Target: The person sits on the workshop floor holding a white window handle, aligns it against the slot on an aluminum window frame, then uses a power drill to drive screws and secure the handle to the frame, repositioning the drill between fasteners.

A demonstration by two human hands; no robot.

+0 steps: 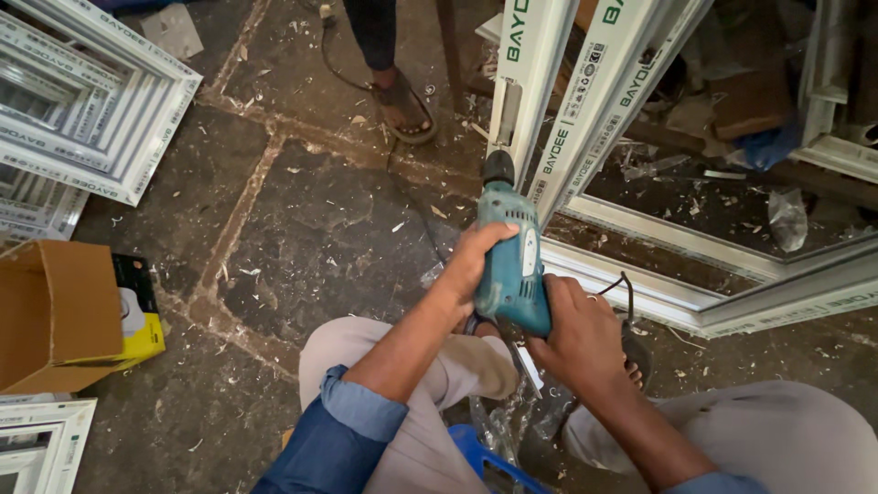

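Both hands' fingers (485,240) grip the teal drill (510,261), pointing away into the white frame (526,64).

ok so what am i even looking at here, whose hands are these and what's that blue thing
This is one picture from a camera worn on a person's head, looking down at their own knees and hands. The left hand and right hand both grip a teal power drill, its tip against a white plastic window frame. The stone floor is littered with shavings. A cardboard box and stacked white frames lie to the left. Another person's sandalled foot stands nearby.
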